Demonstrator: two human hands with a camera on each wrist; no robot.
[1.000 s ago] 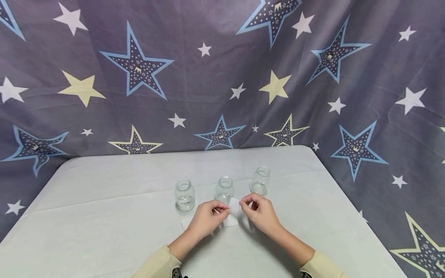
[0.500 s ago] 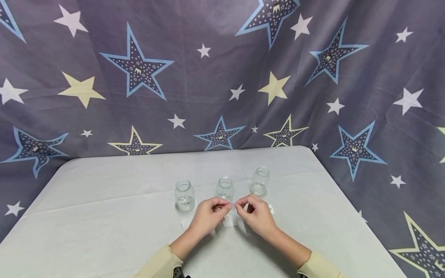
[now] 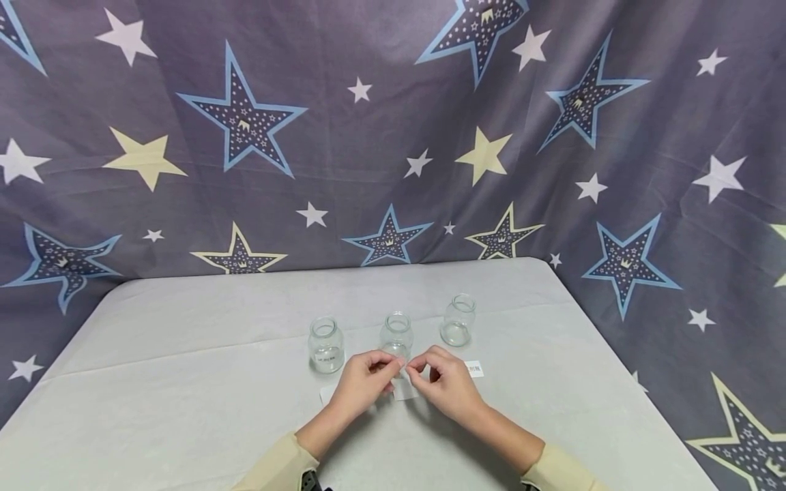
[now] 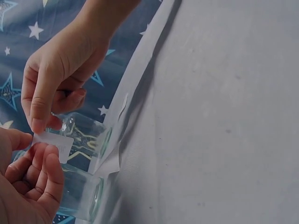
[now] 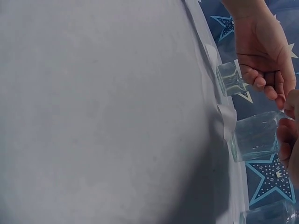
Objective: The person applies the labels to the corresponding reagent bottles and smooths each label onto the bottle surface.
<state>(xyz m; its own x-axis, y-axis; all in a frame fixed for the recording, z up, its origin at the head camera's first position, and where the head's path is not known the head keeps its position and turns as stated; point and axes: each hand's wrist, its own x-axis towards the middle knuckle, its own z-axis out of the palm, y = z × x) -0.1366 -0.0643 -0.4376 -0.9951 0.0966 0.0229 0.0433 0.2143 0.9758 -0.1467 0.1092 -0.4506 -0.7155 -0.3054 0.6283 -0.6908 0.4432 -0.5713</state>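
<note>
In the head view my left hand [image 3: 367, 378] and right hand [image 3: 447, 382] meet just in front of the middle glass jar [image 3: 396, 331]. A small white label [image 4: 64, 145], faintly printed, is between them in the left wrist view. The left hand [image 4: 35, 179] pinches one part of it with thumb and fingers. The right hand [image 4: 60, 74] comes from above, its thumb and fingertip pinching the label's edge. In the right wrist view the label is hidden by the fingers. Another glass jar [image 3: 326, 345], with dark print low on its side, stands to the left.
A third glass jar [image 3: 458, 319] stands at the back right. On the white-covered table [image 3: 184, 402] lie a white slip [image 3: 405, 389] below the hands, another slip [image 3: 328, 393] at left, and a printed label [image 3: 475, 369] at right. A star-patterned cloth [image 3: 331, 150] hangs behind.
My hands have come closer together, the right one shifting left. The white piece seen between them is now mostly hidden in the head view. The printed label at right has come into sight.
</note>
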